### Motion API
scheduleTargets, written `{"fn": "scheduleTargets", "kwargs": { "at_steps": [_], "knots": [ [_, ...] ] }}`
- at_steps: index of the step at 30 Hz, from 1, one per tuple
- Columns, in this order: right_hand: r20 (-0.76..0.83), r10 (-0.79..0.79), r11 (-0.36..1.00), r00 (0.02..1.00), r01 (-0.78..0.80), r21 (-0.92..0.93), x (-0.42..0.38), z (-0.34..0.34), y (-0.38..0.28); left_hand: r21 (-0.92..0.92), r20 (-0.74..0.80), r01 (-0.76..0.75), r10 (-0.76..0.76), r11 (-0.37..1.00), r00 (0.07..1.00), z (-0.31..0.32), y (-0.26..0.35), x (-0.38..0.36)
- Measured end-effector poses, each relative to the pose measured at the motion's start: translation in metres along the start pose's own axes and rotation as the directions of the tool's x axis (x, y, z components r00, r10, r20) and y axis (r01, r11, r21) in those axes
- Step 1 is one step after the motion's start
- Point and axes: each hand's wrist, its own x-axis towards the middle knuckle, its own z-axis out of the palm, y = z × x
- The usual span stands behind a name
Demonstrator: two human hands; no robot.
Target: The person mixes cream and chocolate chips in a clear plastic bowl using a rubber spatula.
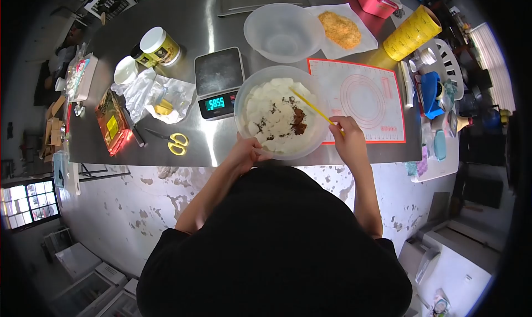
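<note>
Held bowl (302,151) at table edge (217,160)

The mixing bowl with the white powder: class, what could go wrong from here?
The mixing bowl sits close to the front edge of the table, so a careless nudge could tip it. Brisk stirring by the right hand with the yellow stick might flick white powder out. The scale, right beside the bowl, could get knocked.
</note>
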Motion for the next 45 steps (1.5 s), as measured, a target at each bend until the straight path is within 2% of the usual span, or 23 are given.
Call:
{"fn": "scheduleTargets", "kwargs": {
  "at_steps": [2, 4, 5, 7, 8, 10, 13, 15, 20, 23, 25, 26, 28, 32, 33, 35, 36, 38, 39, 40, 41, 43, 45],
  "knots": [
    [0.04, 0.007, 0.996, 0.999, -0.004, -0.085, 0.004, 0.001, -0.01, 0.012, 0.017, 0.0, 0.0, 1.0, 1.0, -0.004, -0.002, 0.006],
    [0.096, -0.011, 0.967, 0.995, 0.035, -0.253, 0.008, 0.005, -0.019, -0.054, 0.076, 0.094, -0.089, 0.994, 0.993, -0.015, -0.005, 0.015],
    [0.102, -0.008, 0.966, 0.995, 0.034, -0.255, 0.008, 0.009, -0.022, -0.058, 0.076, 0.099, -0.094, 0.993, 0.993, -0.019, -0.008, 0.019],
    [0.161, -0.006, 0.914, 0.987, 0.07, -0.399, 0.008, 0.019, -0.028, -0.101, 0.12, 0.061, -0.049, 0.993, 0.992, -0.02, -0.011, 0.021],
    [0.163, -0.003, 0.913, 0.987, 0.069, -0.401, 0.006, 0.026, -0.029, -0.102, 0.121, 0.065, -0.052, 0.993, 0.991, -0.021, -0.011, 0.021],
    [0.287, 0.053, 0.889, 0.956, 0.086, -0.451, 0.002, 0.039, -0.032, -0.069, 0.16, 0.054, -0.043, 0.996, 0.986, -0.02, -0.007, 0.017],
    [0.348, 0.058, 0.895, 0.936, 0.106, -0.434, -0.007, 0.047, -0.045, -0.054, 0.126, 0.025, -0.018, 0.998, 0.992, -0.014, -0.002, 0.008],
    [0.429, 0.092, 0.905, 0.899, 0.104, -0.413, -0.006, 0.045, -0.06, -0.018, 0.166, 0.03, -0.027, 0.999, 0.986, -0.02, 0.0, 0.008],
    [0.449, 0.074, 0.888, 0.891, 0.145, -0.436, 0.003, 0.039, -0.064, 0.156, 0.24, 0.025, -0.063, 0.987, 0.969, -0.027, 0.017, 0.001],
    [0.426, 0.052, 0.884, 0.903, 0.156, -0.44, 0.017, 0.03, -0.069, 0.145, 0.166, -0.042, 0.017, 0.989, 0.986, -0.034, 0.027, -0.003],
    [0.394, -0.006, 0.881, 0.919, 0.192, -0.433, 0.027, 0.027, -0.073, 0.234, 0.0, -0.098, 0.1, 0.967, 0.995, -0.044, 0.032, 0.011],
    [0.391, -0.001, 0.881, 0.921, 0.186, -0.436, 0.033, 0.027, -0.076, 0.237, 0.005, -0.096, 0.098, 0.967, 0.995, -0.049, 0.034, 0.018],
    [0.36, -0.08, 0.847, 0.93, 0.253, -0.467, 0.047, 0.031, -0.082, 0.337, 0.048, -0.283, 0.284, 0.898, 0.958, -0.051, 0.041, 0.022],
    [0.394, -0.135, 0.81, 0.909, 0.33, -0.484, 0.078, 0.038, -0.081, 0.423, 0.014, -0.403, 0.439, 0.812, 0.898, -0.051, 0.042, 0.033],
    [0.385, -0.194, 0.793, 0.902, 0.376, -0.48, 0.084, 0.042, -0.075, 0.426, 0.02, -0.403, 0.437, 0.81, 0.899, -0.051, 0.041, 0.038],
    [0.375, -0.249, 0.774, 0.893, 0.416, -0.478, 0.093, 0.046, -0.065, 0.494, -0.072, -0.412, 0.508, 0.766, 0.858, -0.052, 0.032, 0.054],
    [0.393, -0.225, 0.752, 0.892, 0.415, -0.512, 0.096, 0.047, -0.059, 0.495, -0.069, -0.412, 0.507, 0.765, 0.859, -0.055, 0.025, 0.065],
    [0.411, -0.198, 0.729, 0.89, 0.414, -0.545, 0.095, 0.046, -0.051, 0.581, -0.091, -0.558, 0.729, 0.592, 0.679, -0.06, 0.012, 0.083],
    [0.418, -0.123, 0.742, 0.9, 0.363, -0.564, 0.093, 0.045, -0.047, 0.58, -0.092, -0.558, 0.728, 0.594, 0.68, -0.054, 0.012, 0.079],
    [0.423, -0.049, 0.748, 0.905, 0.314, -0.585, 0.092, 0.044, -0.043, 0.599, -0.11, -0.591, 0.787, 0.54, 0.607, -0.047, 0.012, 0.073],
    [0.425, -0.051, 0.745, 0.904, 0.317, -0.587, 0.09, 0.042, -0.04, 0.619, -0.127, -0.619, 0.839, 0.484, 0.528, -0.043, 0.012, 0.069],
    [0.465, 0.08, 0.73, 0.882, 0.265, -0.629, 0.081, 0.04, -0.038, 0.617, -0.14, -0.616, 0.838, 0.49, 0.527, -0.042, 0.012, 0.068],
    [0.482, 0.125, 0.732, 0.867, 0.248, -0.635, 0.074, 0.036, -0.042, 0.617, -0.151, -0.61, 0.835, 0.497, 0.529, -0.042, 0.01, 0.07]
  ]
}}
